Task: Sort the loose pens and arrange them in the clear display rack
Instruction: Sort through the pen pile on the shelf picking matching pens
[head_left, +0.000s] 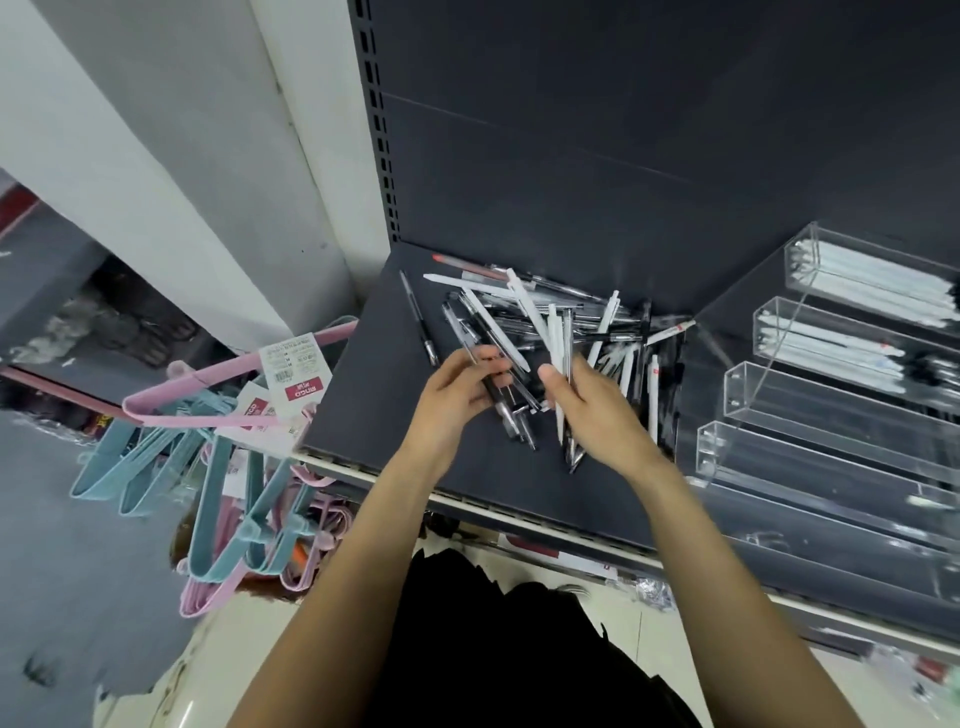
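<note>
Your left hand (457, 395) has its grip closed on a few dark and clear-barrelled pens (506, 400), pinched between thumb and fingers, with their tips sticking out toward 5 o'clock. Your right hand (592, 410) holds its own bunch of white and clear pens (561, 364), fingers curled round them, tips pointing down at about 6 o'clock.

Both hands sit just above the dark grey shelf (363, 405), right at the near edge of the loose pen pile (550, 312), which spreads out toward 12 o'clock from your hands.

The clear display rack (831, 415) is over at 3 o'clock on the same shelf. Its two far tiers hold white pens (872, 280); the nearer tiers look bare, though the glare makes that hard to read.

Pink and blue hangers (218, 467) dangle at 9 o'clock, off the shelf's left end.
</note>
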